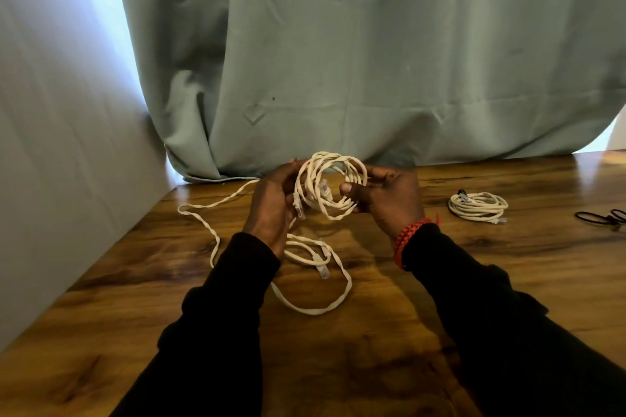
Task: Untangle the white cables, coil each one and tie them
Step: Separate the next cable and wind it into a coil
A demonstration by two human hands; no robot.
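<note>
Both hands hold a partly wound coil of white cable (330, 179) above the wooden table (474, 281). My left hand (272, 206) grips the coil's left side, with a clear plug hanging by its fingers. My right hand (386, 196) pinches the right side between thumb and fingers. The loose rest of the white cable (315, 310) trails in loops on the table below and out to the left, with another plug lying between my forearms. A second white cable (477, 206), coiled and tied, lies on the table to the right.
Black ties (601, 217) lie at the right edge of the table. A green curtain (372, 61) hangs just behind the table's far edge. A pale wall (61, 162) runs along the left side.
</note>
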